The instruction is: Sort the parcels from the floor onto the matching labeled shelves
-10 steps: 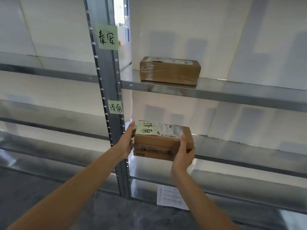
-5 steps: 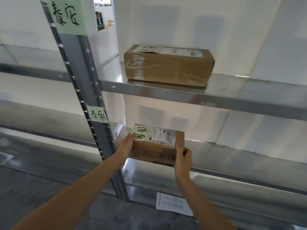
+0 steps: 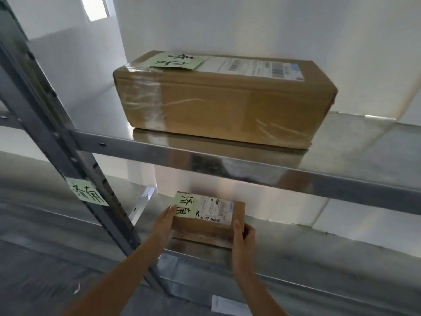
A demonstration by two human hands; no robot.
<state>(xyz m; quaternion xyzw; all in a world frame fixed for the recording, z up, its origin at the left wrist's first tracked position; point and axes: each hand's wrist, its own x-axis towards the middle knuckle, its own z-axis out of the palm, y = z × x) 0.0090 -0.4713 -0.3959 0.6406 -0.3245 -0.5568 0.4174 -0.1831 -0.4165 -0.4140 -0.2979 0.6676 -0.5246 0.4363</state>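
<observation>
A small brown parcel [image 3: 206, 226] with a green handwritten note and a white shipping label rests on the lower metal shelf [image 3: 319, 245]. My left hand [image 3: 165, 221] presses its left side and my right hand [image 3: 242, 236] grips its right front corner. On the upright post [image 3: 57, 133] a green label [image 3: 87, 194] carries the same characters as the parcel's note. A large brown parcel [image 3: 227, 103] with its own green note lies on the upper shelf [image 3: 341, 179].
White wall panels back both shelves. Lower down runs another metal shelf [image 3: 205, 286], and a white sheet of paper [image 3: 227, 305] lies near it. More shelving extends to the left of the post.
Both hands have pushed the small parcel forward onto the lower shelf. My head has moved closer, so the shelves and the large parcel look bigger.
</observation>
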